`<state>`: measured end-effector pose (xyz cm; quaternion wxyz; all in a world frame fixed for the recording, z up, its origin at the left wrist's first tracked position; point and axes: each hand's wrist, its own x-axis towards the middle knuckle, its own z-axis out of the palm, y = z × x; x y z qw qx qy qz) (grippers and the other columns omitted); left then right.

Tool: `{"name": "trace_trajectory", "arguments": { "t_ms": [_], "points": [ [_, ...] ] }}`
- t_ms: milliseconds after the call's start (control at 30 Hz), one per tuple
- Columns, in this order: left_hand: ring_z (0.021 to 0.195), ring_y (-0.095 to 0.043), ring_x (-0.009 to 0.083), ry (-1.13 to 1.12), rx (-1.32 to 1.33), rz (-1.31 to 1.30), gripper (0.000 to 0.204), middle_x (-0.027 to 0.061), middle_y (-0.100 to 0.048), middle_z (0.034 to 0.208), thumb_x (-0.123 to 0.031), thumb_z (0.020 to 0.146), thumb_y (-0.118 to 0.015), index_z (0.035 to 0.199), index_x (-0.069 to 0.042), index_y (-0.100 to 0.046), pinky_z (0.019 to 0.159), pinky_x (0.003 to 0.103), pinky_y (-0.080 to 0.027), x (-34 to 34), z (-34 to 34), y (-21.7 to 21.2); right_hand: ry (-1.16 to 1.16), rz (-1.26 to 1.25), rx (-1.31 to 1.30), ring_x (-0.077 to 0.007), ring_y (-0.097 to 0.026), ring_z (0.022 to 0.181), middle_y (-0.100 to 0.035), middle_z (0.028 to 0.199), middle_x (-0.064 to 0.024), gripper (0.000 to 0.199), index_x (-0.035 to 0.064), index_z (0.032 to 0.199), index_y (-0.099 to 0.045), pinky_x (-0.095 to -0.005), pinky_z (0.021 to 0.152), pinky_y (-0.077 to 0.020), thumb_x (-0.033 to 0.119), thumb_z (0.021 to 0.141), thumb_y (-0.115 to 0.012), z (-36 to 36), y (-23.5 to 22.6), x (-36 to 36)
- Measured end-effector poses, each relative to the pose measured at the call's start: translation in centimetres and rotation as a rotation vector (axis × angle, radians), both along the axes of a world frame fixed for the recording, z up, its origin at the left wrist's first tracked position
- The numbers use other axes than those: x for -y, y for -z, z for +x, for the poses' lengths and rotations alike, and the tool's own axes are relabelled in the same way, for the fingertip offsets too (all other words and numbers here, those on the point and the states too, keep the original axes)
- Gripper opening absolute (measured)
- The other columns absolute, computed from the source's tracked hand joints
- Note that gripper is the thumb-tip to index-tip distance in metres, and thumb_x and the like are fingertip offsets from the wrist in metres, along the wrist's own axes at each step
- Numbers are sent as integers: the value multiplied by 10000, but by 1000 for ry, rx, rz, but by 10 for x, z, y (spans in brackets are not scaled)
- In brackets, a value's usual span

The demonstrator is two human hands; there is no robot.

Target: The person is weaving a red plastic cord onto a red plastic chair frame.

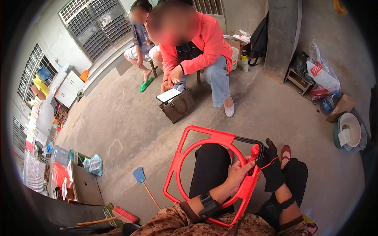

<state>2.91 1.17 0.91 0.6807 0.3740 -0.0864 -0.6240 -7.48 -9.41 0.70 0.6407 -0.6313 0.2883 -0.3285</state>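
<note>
A frame (pixel 217 136), rounded-rectangular with a ring inside, rests over my lap. Red cord is wrapped round most of it, and a bare black stretch (pixel 248 140) shows at its far right corner. My left hand (pixel 238 172), bare, closes round the frame's right side, its fingertips partly hidden. Just beyond its fingers sits a small bundle of red cord (pixel 255 151). My right hand (pixel 272 170), in a black glove, is beside that side of the frame. A thin red strand runs across the glove from the frame, held taut in this hand.
A person in a coral jacket (pixel 215 37) sits ahead with a tablet (pixel 168 95) over a brown handbag (pixel 179 108). Another person (pixel 143 41) sits behind. A blue fly swatter (pixel 139 175) and red brush (pixel 126 215) lie left. Basins (pixel 349 128) stand right.
</note>
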Motion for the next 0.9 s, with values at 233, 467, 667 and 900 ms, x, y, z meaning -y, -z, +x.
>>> {"name": "trace_trajectory", "arguments": {
  "t_ms": [233,467,667,900],
  "points": [
    [795,-631,86,-63,64,15,288,19,-652,936,-117,887,-635,1156,-67,-544,677,241,-530,3,1,9,-115,-342,-283,-213,-572,1082,-527,1265,-125,631,46,1303,-456,-324,892,-467,152,742,-725,-8,-6,-8],
    [808,-606,90,-246,168,-65,272,27,-640,932,-148,896,-631,1132,-32,-563,645,242,-510,7,-10,0,379,60,220,-192,-592,987,-615,1082,-78,382,1,1233,-490,-318,865,-468,105,874,-569,-22,8,7],
    [665,-547,65,105,196,90,250,-11,-596,785,-282,920,-598,1013,-52,-628,585,225,-459,2,5,-3,197,-115,-466,-187,-588,983,-614,1074,-74,362,1,1229,-495,-313,862,-465,105,887,-553,-118,1,10],
    [688,-576,109,-58,154,33,144,7,-584,764,-191,862,-642,877,-57,-593,601,265,-495,3,3,-1,323,37,-343,-181,-584,979,-612,1065,-70,340,2,1224,-500,-307,859,-462,105,902,-534,-222,-15,32]
  ]
}}
